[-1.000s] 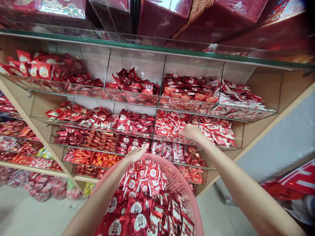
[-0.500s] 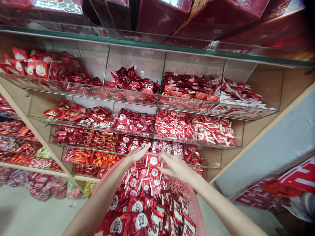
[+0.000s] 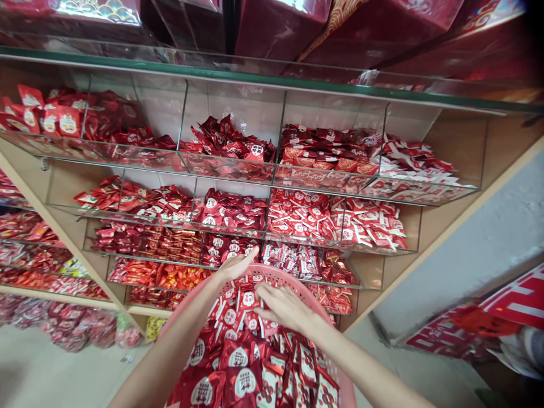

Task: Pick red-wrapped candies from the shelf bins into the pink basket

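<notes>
A pink perforated plastic basket (image 3: 340, 371) full of small red wrapped packets is in front of me. My left hand (image 3: 238, 266) lies at the basket's far rim, its visible fingers stretched out and nothing seen in it. Inside the far part, my right hand (image 3: 283, 306) has thumb and fingers at the edge of a red-and-white packet (image 3: 247, 299); the exact contact is partly hidden. Nearer to me lie dark red packets with white round labels (image 3: 238, 358). Packets with a brown-and-white print (image 3: 306, 362) stand in rows at right.
Behind the basket rises a wooden shelf unit with clear divided bins (image 3: 229, 226) of red packets. A glass shelf edge (image 3: 272, 79) crosses above, under large dark red boxes (image 3: 280, 28). Bagged goods (image 3: 68, 323) sit on the floor at left; red-and-white printed packaging (image 3: 514, 300) is at right.
My right hand has moved left and nearer to me, and the red-and-white packet at its fingertips has shifted the same way. My left hand has stayed nearly still.
</notes>
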Motion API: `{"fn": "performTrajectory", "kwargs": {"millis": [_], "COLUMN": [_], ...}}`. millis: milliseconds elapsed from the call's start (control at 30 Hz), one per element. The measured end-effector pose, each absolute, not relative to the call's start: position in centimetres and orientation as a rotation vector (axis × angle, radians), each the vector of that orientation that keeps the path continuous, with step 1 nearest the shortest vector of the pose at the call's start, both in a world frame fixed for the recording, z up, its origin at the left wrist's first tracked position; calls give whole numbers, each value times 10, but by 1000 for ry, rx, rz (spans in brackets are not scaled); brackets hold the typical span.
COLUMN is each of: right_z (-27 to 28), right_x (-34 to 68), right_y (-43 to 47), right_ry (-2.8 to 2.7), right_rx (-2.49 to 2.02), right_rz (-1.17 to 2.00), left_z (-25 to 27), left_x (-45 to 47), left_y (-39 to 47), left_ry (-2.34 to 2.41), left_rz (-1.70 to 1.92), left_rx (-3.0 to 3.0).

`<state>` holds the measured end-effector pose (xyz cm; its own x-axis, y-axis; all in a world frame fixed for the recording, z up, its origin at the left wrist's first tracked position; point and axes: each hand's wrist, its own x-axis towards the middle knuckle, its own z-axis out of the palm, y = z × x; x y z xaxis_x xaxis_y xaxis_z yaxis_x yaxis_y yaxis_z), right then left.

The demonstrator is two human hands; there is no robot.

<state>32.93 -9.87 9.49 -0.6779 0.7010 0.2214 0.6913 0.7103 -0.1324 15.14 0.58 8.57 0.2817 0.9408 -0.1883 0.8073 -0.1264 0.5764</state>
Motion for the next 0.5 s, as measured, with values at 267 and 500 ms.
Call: {"fn": "performTrajectory", "kwargs": {"millis": [267,500], "right_z": [81,69], "right_x": [325,339], "right_y": [-103,-105], "right_ry": [-1989,-1397], "right_rx": [-1165,-1368], "right_rz": [869,1185], "left_z": [80,78], "left_x": [148,149], "left_y": [9,12], "left_ry": [1589,1598], "left_rz": [309,274], "left_rx": [1949,1950]}}
